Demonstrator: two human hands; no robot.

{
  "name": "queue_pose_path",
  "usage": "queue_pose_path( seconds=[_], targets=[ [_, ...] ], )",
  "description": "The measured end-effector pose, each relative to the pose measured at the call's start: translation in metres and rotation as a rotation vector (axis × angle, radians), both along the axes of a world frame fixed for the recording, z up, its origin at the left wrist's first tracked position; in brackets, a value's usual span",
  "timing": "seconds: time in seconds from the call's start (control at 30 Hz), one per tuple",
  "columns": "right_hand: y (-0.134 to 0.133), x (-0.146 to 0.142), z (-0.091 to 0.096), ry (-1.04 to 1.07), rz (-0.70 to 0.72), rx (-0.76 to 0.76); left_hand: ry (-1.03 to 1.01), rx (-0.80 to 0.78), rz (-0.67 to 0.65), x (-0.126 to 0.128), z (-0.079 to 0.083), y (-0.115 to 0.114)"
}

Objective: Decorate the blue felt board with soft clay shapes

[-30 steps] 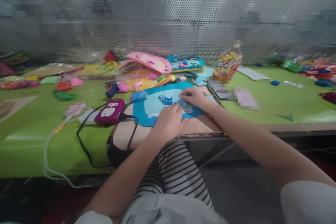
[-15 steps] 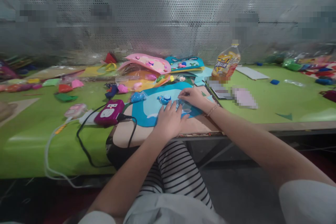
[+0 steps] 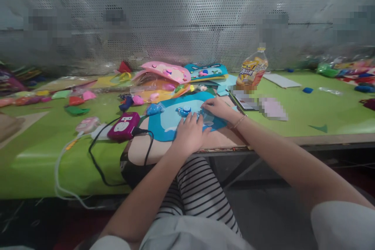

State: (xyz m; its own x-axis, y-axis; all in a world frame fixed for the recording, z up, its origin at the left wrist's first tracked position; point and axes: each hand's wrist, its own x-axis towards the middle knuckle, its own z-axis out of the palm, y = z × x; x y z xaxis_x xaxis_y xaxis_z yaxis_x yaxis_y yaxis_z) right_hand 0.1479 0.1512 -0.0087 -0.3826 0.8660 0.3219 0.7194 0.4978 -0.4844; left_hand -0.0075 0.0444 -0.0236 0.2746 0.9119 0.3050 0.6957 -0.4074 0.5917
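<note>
- We see the left hand (image 3: 190,134) lying flat and open on the blue felt sheet (image 3: 164,123), fingers spread out. We think it rests like that to keep the soft sheet from sliding.
- The right hand (image 3: 218,108) is just past the left hand and a bit to its right. Its fingers are bent down onto a small pale blue piece (image 3: 209,120) on the sheet. We cannot tell if it pinches the piece or only presses on it.
- The two hands are almost touching, with the pale piece between them.
- A little blue figure (image 3: 184,111) sits on the felt just in front of the left fingertips.
- The felt sheet lies on a tan board (image 3: 140,150) under both hands, at the near edge of the green table cover (image 3: 43,144). We guess the board gives a firm, flat spot.
- Left of the left hand is a purple box (image 3: 124,126) with a black cord (image 3: 96,164) plugged in, close enough to grab.
- Beyond the right hand stands a drink bottle (image 3: 252,71), well apart from the felt.
- Farther out past both hands is a pink felt shape (image 3: 164,71), and behind it a mesh wall (image 3: 187,15).
</note>
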Motion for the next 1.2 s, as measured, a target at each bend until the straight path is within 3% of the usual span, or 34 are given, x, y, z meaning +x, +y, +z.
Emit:
queue_pose_path(
  seconds=[0.33, 0.63, 0.93, 1.2],
  targets=[
    [0.011, 0.012, -0.006, -0.135, 0.052, 0.078, 0.106, 0.000, -0.045, 0.012, 0.011, 0.014],
    [0.002, 0.017, 0.004, -0.317, 0.159, 0.251, 0.279, -0.009, 0.018, 0.012, 0.009, 0.015],
    [0.010, 0.022, -0.010, -0.459, 0.150, 0.228, 0.517, -0.046, 0.072, 0.014, 0.015, 0.013],
    [0.007, 0.025, -0.001, -0.496, 0.224, 0.247, 0.639, 0.007, 0.086, 0.012, 0.014, 0.012]
  ],
)
